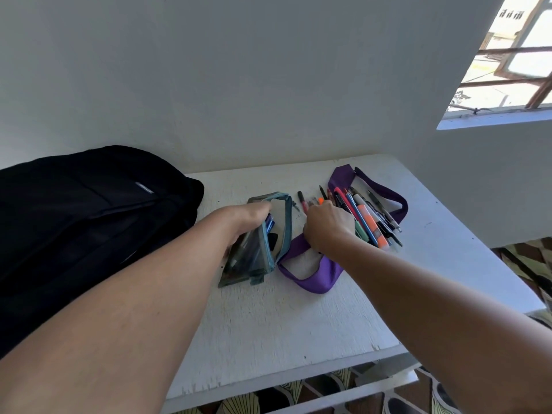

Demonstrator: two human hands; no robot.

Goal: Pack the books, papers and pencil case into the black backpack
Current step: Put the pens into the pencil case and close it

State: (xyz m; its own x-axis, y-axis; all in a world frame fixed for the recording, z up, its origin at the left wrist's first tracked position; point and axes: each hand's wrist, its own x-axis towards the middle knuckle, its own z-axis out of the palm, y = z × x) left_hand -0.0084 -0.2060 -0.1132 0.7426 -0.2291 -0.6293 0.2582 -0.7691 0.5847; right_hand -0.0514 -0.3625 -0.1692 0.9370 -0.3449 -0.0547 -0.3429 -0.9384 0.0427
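The black backpack [83, 210] lies on the left of the white table [268, 324]. A see-through pencil case with teal zipper [268, 234] lies unzipped beside it, with a few pens inside. My left hand [249, 219] grips its near edge and holds the mouth apart. My right hand [327, 225] is curled around pens from the loose pile of pens and highlighters [370, 219], which lies on a purple strap [313, 279]. No books or papers are in view.
A wall stands right behind the table. A window [507, 64] opens at the upper right. The table's front and right edges drop to a patterned floor [328, 392]. Two loose pens [301, 201] lie between the case and the pile.
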